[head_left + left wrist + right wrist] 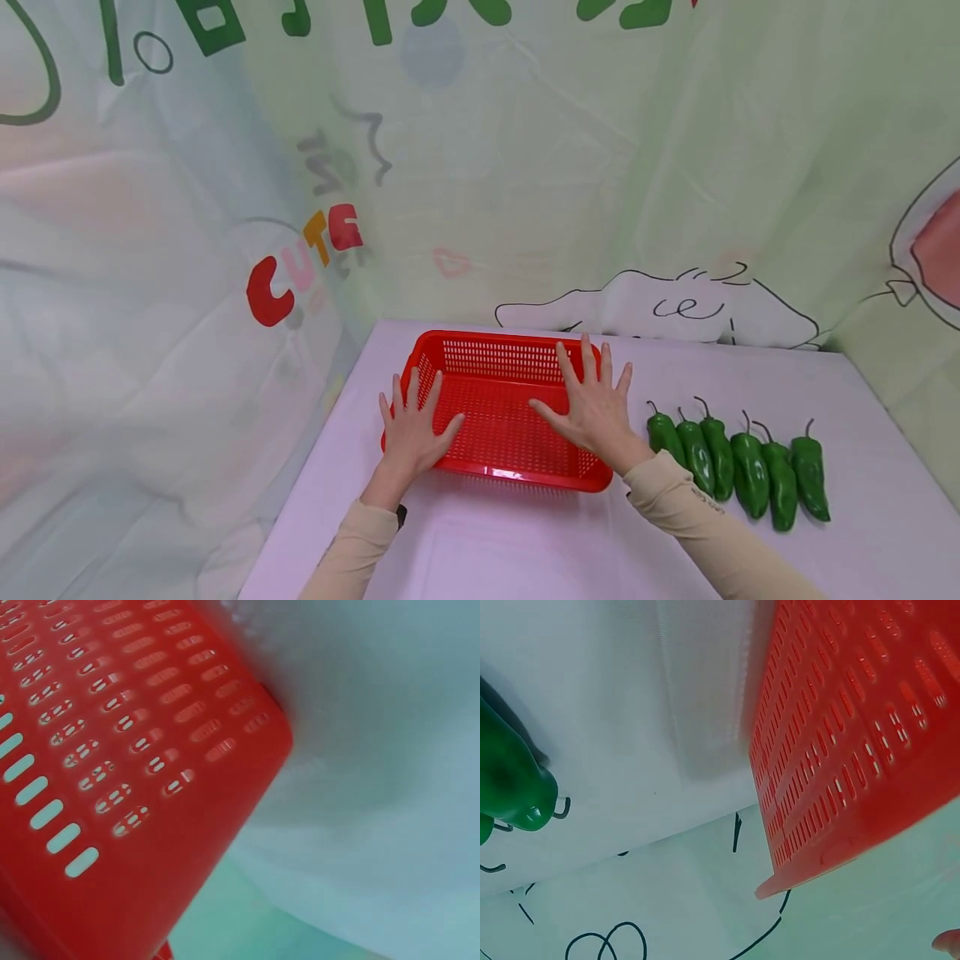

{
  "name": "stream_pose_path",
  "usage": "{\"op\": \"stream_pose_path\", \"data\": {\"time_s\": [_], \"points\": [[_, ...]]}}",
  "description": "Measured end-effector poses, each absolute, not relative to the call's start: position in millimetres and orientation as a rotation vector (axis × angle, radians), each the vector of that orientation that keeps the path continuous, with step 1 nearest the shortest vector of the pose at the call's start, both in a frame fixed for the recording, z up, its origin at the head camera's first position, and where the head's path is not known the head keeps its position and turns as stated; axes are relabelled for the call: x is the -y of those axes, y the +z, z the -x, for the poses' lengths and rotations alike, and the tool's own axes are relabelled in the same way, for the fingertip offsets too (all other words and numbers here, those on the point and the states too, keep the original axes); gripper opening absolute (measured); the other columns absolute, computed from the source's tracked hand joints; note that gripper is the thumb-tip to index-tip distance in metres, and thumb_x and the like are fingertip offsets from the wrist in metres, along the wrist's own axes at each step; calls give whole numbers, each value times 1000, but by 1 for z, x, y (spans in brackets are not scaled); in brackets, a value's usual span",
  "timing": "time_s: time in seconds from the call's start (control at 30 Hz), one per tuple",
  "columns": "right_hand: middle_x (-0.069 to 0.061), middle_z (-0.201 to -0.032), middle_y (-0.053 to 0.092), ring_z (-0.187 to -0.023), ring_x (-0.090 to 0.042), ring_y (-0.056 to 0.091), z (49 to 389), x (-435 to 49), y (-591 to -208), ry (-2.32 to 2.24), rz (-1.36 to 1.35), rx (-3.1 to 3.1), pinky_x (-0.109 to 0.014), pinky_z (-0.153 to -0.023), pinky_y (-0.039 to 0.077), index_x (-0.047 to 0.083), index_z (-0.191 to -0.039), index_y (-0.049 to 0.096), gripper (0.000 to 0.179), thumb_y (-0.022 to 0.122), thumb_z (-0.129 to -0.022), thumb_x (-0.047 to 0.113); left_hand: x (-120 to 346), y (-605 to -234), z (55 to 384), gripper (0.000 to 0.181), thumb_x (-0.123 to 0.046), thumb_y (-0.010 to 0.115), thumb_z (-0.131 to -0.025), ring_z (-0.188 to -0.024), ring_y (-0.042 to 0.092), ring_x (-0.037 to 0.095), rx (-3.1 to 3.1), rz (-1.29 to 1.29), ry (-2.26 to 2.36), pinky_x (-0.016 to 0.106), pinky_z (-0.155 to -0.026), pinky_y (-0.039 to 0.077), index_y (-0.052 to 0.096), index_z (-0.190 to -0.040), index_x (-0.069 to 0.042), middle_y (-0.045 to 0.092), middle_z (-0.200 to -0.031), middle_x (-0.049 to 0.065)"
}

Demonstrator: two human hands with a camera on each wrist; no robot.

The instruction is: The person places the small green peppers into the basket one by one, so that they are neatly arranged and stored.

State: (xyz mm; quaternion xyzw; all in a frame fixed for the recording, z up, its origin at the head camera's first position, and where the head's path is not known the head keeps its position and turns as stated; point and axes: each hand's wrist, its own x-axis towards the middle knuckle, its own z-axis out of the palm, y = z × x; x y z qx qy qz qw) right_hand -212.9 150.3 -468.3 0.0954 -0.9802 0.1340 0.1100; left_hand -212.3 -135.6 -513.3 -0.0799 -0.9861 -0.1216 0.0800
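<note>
A red perforated plastic basket stands on the table with nothing inside it. Over its left end my left hand is spread, fingers straight and apart. My right hand is held the same way over the basket's right end, holding nothing. In the left wrist view the slotted side of the basket fills the left part. From the right wrist, the basket's outer wall shows close by, with a fingertip at the lower right edge.
Several green peppers lie in a row on the table right of the basket, stems pointing away. The table has a pale cover. Printed fabric hangs behind the table and along its left side.
</note>
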Motion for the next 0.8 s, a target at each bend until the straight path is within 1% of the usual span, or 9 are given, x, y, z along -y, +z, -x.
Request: {"op": "stream_pose_path", "data": {"time_s": [0.17, 0.5, 0.7, 0.8], "points": [[-26, -161, 5, -143, -54, 4, 212, -153, -470, 396, -273, 2881, -78, -105, -2, 11, -158, 20, 101, 63, -82, 63, 138, -517, 211, 83, -62, 48, -91, -147, 0, 47, 2972, 210, -413, 68, -113, -1, 20, -159, -23, 11, -163, 19], [-28, -159, 9, -142, -56, 7, 211, -163, -472, 372, -254, 2875, -79, -105, 1, 9, -157, 22, 101, 62, -83, 63, 142, -517, 209, 84, -60, 51, -90, -145, 8, 50, 2960, 124, -479, 69, -112, 8, 24, -158, -20, 16, -160, 24], [-28, -159, 8, -142, -55, 6, 211, -169, -470, 380, -226, 2886, -78, -105, 2, 8, -157, 22, 100, 62, -83, 62, 143, -516, 208, 86, -60, 52, -89, -146, 6, 49, 2995, 84, -529, 67, -113, 9, 21, -159, -19, 15, -160, 26], [-29, -159, 9, -142, -55, 7, 211, -172, -468, 376, -214, 2885, -78, -106, 3, 8, -157, 23, 99, 62, -83, 61, 145, -515, 208, 86, -59, 53, -89, -145, 9, 50, 2996, 65, -533, 67, -113, 12, 22, -159, -18, 16, -159, 27]]}}
